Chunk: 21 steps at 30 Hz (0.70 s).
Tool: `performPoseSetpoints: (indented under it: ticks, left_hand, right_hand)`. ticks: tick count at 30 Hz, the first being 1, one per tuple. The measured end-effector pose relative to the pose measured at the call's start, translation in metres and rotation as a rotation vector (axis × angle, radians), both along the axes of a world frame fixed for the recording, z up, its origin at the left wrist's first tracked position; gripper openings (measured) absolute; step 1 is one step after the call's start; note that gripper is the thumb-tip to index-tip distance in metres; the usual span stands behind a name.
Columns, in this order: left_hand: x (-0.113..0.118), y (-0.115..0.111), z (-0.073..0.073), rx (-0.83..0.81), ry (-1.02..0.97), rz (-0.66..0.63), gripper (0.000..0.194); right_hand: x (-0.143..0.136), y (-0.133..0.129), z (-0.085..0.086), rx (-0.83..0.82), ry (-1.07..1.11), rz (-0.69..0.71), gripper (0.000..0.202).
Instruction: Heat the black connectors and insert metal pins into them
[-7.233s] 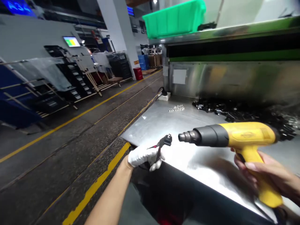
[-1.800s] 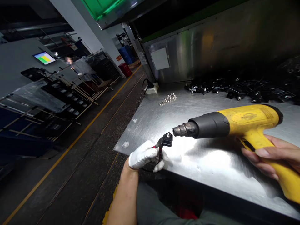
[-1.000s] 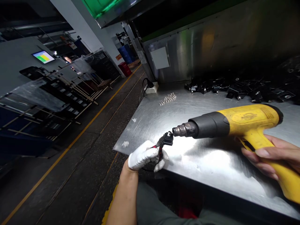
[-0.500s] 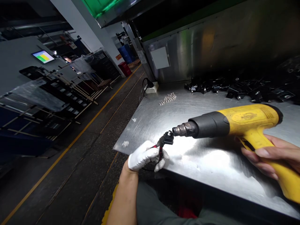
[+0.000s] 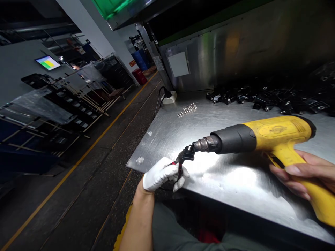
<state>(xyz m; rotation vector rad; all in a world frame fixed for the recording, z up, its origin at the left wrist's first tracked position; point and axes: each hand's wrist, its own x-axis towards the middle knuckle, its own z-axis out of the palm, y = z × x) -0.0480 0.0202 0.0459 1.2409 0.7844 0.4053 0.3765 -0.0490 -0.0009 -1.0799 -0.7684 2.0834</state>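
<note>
My left hand [image 5: 164, 174], in a white glove, is closed around the red handles of a pair of pliers [image 5: 180, 163]. The jaws grip a small black part [image 5: 188, 155] with a silver metal piece [image 5: 190, 147] on its top. Bare, my right hand [image 5: 300, 172] is wrapped around the grip of a yellow heat gun [image 5: 277, 132]. Its stepped metal nozzle [image 5: 206, 144] points left, with its tip right beside the black part; whether they touch I cannot tell. Both are held above the metal table.
Small silver metal pieces [image 5: 187, 109] lie grouped on the metal table [image 5: 157, 143]. Behind the heat gun, many black parts [image 5: 272, 99] are piled along the back. A power strip [image 5: 169, 97] with a black plug sits at the far left corner. Racks [image 5: 65, 111] stand across the aisle.
The black part in the pliers has shifted very slightly right, closer to the nozzle. The heat gun and my right hand have stayed in place.
</note>
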Motion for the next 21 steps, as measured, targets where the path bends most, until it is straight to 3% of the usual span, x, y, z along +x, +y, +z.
performPoseSetpoints:
  ticks: [10,13,19,21]
  left_hand:
    - [0.001,-0.003,0.002,0.009,0.007,0.017,0.054]
    - [0.006,-0.01,0.001,0.057,0.039,0.086,0.05]
    - [0.03,-0.028,-0.022,0.579,0.275,0.68,0.046]
    - [0.037,-0.031,-0.03,0.736,0.369,0.822,0.037]
  right_hand:
    - [0.003,0.0,-0.001,0.019,0.005,-0.017,0.03]
    - [0.004,0.001,-0.004,0.015,0.007,-0.01,0.029]
    - [0.01,-0.001,-0.017,0.002,0.056,-0.042,0.03]
    - [0.012,-0.003,-0.022,-0.005,0.058,-0.044,0.03]
